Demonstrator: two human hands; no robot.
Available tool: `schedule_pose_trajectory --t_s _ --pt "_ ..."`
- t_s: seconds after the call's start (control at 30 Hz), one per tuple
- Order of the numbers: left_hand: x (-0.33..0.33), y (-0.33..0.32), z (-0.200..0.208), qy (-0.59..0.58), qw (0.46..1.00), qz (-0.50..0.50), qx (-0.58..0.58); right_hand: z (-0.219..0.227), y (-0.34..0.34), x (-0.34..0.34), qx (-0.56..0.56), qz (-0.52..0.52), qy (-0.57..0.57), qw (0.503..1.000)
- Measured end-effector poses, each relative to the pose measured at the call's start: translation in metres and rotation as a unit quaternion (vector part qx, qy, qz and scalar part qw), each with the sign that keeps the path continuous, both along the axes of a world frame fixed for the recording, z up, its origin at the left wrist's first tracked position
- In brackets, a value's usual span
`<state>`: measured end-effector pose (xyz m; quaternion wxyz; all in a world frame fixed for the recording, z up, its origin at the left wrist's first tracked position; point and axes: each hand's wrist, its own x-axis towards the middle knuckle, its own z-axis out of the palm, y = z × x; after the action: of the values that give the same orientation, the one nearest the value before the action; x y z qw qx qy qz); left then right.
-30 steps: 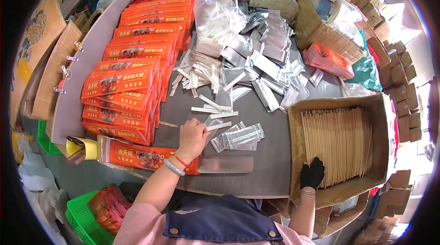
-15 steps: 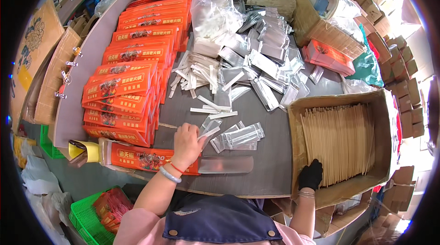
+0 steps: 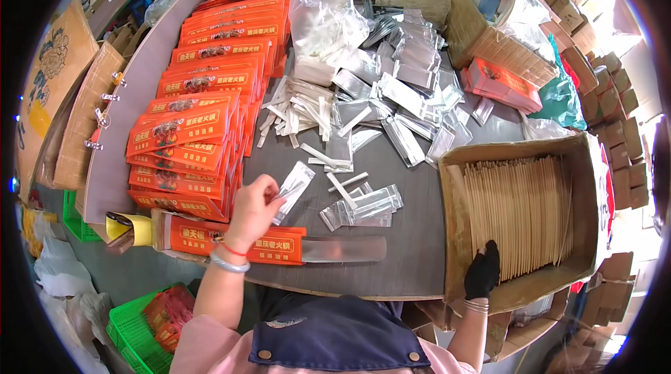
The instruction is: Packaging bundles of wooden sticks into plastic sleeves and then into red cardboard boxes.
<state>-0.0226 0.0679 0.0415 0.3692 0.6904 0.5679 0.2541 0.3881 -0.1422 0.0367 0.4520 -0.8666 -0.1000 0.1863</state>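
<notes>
Watching from my end: left hand has its fingers pinched nearly closed on one clear packet, raised just over the surface. Right hand, black-gloved, is at the near left edge of the thin wooden sticks in the cardboard box; fingers partly curled, I can't tell if they grip any.

Progress, my read: one packet picked up, not yet in anything. Orange sleeve lies flat below the left hand, a smooth greyish strip jutting from its right end. Plenty left: loose packets, white strips, many sticks. Orange stack at left; can't tell whether those are filled.

Materials: packets shiny, crinkly, rectangular film; sleeves glossy, flat, long; sticks matte, straight, slim; box stiff brown card.
</notes>
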Motion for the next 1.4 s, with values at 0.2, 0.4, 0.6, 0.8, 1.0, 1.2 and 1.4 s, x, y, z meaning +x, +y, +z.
schedule_pose_trajectory --t_s 0.2,0.4,0.6,0.8,1.0,1.2,1.4 --pt "0.043 -0.059 -0.029 0.128 0.952 -0.272 0.062 0.01 0.036 -0.06 -0.074 0.468 -0.234 0.849" --pt "0.009 -0.081 -0.025 0.115 0.971 -0.153 0.142 -0.005 0.034 -0.066 -0.152 0.611 -0.242 0.738" --pt "0.033 -0.093 -0.026 0.14 0.958 -0.209 0.137 -0.042 0.062 -0.116 0.072 0.65 -0.241 0.717" --pt "0.044 -0.086 -0.034 0.147 0.947 -0.234 0.165 -0.079 0.054 -0.147 0.094 0.499 -0.082 0.858" --pt "0.039 -0.077 -0.032 0.129 0.953 -0.243 0.129 -0.048 0.06 -0.146 0.01 0.521 -0.153 0.84" --pt "0.039 -0.071 -0.033 0.131 0.941 -0.28 0.141 -0.042 0.078 -0.204 0.168 0.588 0.069 0.788" --pt "0.027 -0.063 0.02 0.241 0.868 -0.412 0.141 -0.022 0.067 -0.166 -0.01 0.683 -0.301 0.666"
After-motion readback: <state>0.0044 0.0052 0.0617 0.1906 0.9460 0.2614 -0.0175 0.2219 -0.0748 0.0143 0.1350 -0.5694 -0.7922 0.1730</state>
